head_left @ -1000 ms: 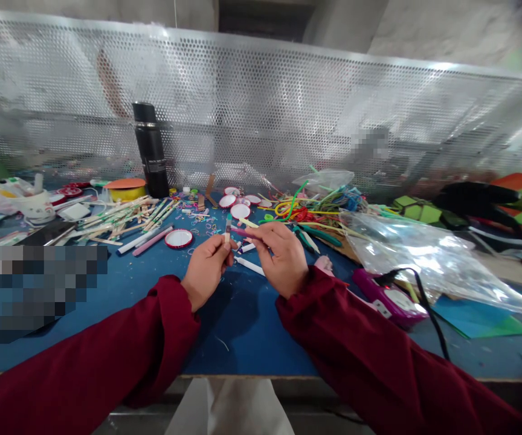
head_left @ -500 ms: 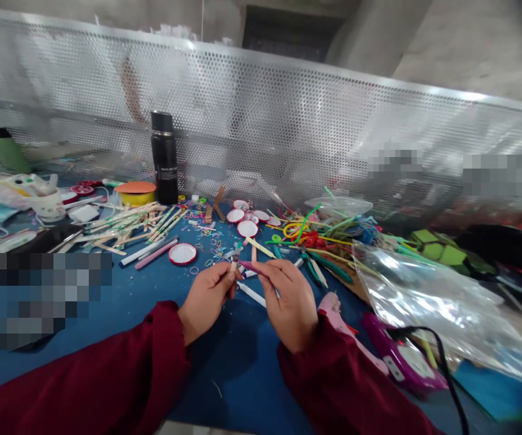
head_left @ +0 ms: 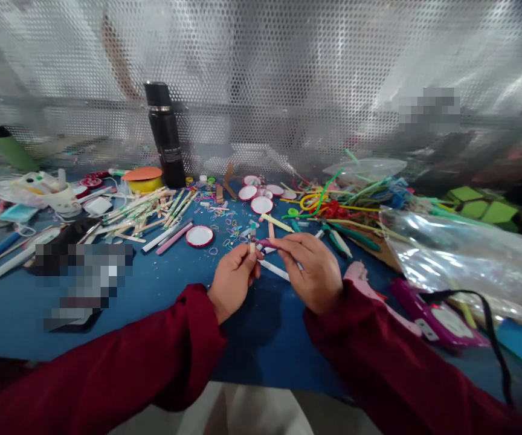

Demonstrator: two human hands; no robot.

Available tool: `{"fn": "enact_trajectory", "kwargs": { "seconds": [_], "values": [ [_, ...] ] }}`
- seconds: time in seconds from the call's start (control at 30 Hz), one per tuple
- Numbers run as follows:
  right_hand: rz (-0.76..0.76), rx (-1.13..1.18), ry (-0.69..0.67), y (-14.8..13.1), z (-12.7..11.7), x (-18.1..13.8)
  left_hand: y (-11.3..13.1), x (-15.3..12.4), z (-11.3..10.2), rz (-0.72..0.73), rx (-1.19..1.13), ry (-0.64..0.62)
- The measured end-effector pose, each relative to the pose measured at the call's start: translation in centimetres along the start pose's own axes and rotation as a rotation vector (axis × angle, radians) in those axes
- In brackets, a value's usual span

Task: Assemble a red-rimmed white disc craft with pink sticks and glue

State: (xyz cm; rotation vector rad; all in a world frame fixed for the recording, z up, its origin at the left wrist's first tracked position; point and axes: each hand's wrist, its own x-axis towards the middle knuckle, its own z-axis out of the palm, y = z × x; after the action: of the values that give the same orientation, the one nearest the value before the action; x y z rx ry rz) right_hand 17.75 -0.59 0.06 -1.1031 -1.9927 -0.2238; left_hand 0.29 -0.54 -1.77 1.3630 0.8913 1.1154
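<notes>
My left hand [head_left: 231,279] is closed in a pinch on a small upright craft stick [head_left: 252,235] with a green tip. My right hand [head_left: 316,270] is closed on a thin purple stick [head_left: 267,243] whose end meets the upright one. Both hands hover just above the blue table [head_left: 152,290], close together near its middle. Dark red sleeves cover both arms. White stick pieces [head_left: 275,270] lie on the table right under the hands.
A black flask [head_left: 165,134] stands at the back by a perforated metal screen [head_left: 288,78]. Wooden sticks [head_left: 143,211], red-rimmed round lids [head_left: 199,235], coloured pipe cleaners [head_left: 333,202], a clear plastic bag [head_left: 460,254] and a purple glue gun [head_left: 437,314] with black cord surround the hands.
The view swung down and left, so the hands sit further right and higher in the picture. Their grips on the two sticks are unchanged.
</notes>
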Motion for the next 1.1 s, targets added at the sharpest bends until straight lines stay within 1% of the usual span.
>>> {"fn": "enact_trajectory", "kwargs": {
  "seconds": [0.17,0.4,0.6,0.8,1.0,1.1],
  "values": [
    [-0.04,-0.013,-0.011,0.5,0.2,0.1,-0.3,0.0,0.0,0.017,-0.014,0.016],
    [-0.072,-0.009,0.011,0.8,0.5,0.2,-0.1,0.3,0.0,0.054,0.002,0.035],
    [-0.1,-0.004,0.043,1.1,0.8,0.3,0.1,0.5,0.1,0.061,-0.002,0.024],
    [-0.089,-0.037,0.024,1.1,0.7,0.5,0.2,0.7,0.3,0.021,-0.034,0.034],
    [-0.068,-0.068,-0.004,0.8,0.5,0.7,0.4,0.6,0.3,0.014,-0.031,0.039],
    [-0.063,-0.077,-0.005,0.7,0.6,0.6,0.2,0.5,0.4,0.034,-0.039,0.045]
  ]
}}
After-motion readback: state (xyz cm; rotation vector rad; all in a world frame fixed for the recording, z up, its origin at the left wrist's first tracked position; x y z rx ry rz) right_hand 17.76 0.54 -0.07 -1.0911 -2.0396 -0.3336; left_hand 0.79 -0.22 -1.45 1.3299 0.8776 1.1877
